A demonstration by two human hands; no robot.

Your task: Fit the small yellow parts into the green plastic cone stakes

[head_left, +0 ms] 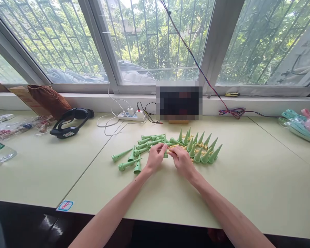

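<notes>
Green spike (pixel 165 155) | upright | standing cones (pixel 205 158) right | yellow pieces (pixel 206 147) among them

On the worktop (pixel 170 203), lying spikes (pixel 140 151) to the left, upright spikes (pixel 204 158) to the right, small pieces (pixel 199 146) among the latter, hands (pixel 155 156) between. Behind, a power strip (pixel 131 117); farther left, a headset (pixel 62 133) before a pouch (pixel 49 101), then a bottle (pixel 5 153).

Forearms (pixel 124 203) converging, hands (pixel 155 158) close together, fingers (pixel 159 146) seemingly curled
</notes>
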